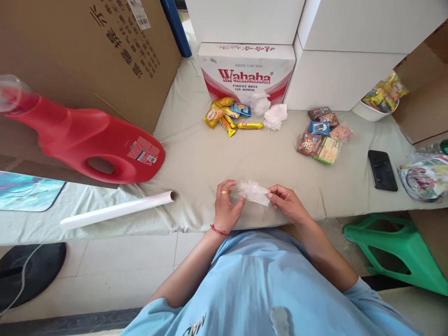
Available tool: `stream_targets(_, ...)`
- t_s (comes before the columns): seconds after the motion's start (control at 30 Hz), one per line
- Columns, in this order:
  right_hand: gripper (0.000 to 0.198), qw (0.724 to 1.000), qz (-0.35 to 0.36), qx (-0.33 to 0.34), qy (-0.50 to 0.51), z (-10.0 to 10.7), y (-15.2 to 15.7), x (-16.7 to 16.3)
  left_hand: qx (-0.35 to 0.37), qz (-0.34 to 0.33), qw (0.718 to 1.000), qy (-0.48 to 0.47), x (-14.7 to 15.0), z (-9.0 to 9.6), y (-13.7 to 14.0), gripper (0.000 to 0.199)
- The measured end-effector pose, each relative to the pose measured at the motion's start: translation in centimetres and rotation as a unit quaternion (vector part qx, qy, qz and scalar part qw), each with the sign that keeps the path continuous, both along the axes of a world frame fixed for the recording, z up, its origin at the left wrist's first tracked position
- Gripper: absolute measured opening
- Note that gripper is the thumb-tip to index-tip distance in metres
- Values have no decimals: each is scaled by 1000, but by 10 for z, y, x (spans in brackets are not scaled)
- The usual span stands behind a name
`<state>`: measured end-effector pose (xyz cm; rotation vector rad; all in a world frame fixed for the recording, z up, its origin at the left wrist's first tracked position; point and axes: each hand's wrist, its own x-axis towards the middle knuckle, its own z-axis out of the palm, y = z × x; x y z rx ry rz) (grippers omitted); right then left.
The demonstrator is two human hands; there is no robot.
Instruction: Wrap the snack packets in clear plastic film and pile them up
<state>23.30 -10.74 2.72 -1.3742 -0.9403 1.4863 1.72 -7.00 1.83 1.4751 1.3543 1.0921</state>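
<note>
I have one crumpled piece of clear plastic between my two hands, near the front edge of the table. My right hand pinches one end; my left hand curls at the other, and I cannot tell whether that grip is closed. Farther back I count two snack piles, two crumpled white bundles and one phone.

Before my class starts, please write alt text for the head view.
The right hand pinches a crinkled translucent wrapper, the left hand at its other end, over a cloth-covered table. Beyond are snack packets and a Wahaha box; at left, a red jug.
</note>
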Motion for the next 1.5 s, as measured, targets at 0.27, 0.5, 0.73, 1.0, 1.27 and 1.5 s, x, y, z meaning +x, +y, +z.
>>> stream_targets(0.27, 38, 999, -37, 8, -27, -1, -4, 2, -35, 75, 997, 0, -5, -9, 11, 11)
stream_targets(0.5, 37, 1000, -22, -5, -10, -5, -5, 2, -56, 34, 997, -28, 0, -10, 7, 22)
stream_targets(0.73, 36, 1000, -3, 7, -12, -6, -3, 5, -119, 56, 987, -87, -1, -20, 21, 18)
stream_targets(1.0, 41, 975, -111, 74, -176, -6, -2, 12, -93, 35, 978, -181, 0, -19, 16, 27)
stream_targets(1.27, 21, 925, -24, 155, -345, -10, 25, 4, -38, 9, 986, -161, -5, -15, 11, 22)
stream_targets(1.5, 27, 964, -138, 103, -200, -11, 31, 37, -78, 136, 962, -222, -26, -30, 25, 28)
